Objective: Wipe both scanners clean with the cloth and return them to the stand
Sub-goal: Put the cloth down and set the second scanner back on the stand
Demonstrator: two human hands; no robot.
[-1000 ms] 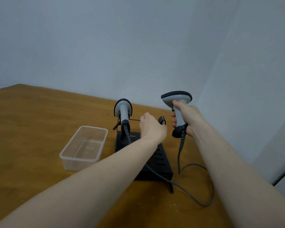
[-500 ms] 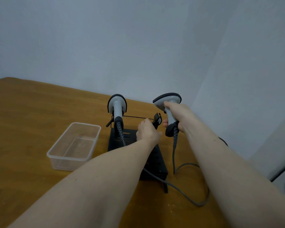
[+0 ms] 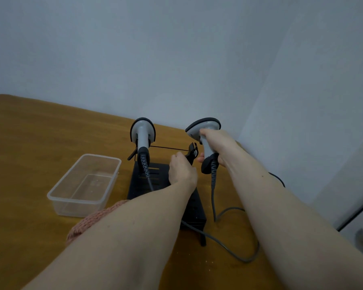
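Observation:
A black stand (image 3: 155, 181) sits on the wooden table (image 3: 29, 143). One grey-and-black scanner (image 3: 143, 135) hangs upright in the stand's left cradle. My right hand (image 3: 216, 145) grips the handle of the second scanner (image 3: 205, 126), held upright just right of the stand, above the table. My left hand (image 3: 181, 170) holds the stand's black right cradle arm (image 3: 192, 152). A pinkish knitted cloth (image 3: 92, 220) lies on the table under my left forearm, partly hidden.
A clear plastic container (image 3: 84, 185) stands left of the stand. Grey scanner cables (image 3: 228, 243) loop over the table in front and right of the stand. Walls close the table at the back and right.
My right hand has brought the second scanner lower and closer to the stand's right cradle. My left hand stays at the cradle arm. The cloth has come into view.

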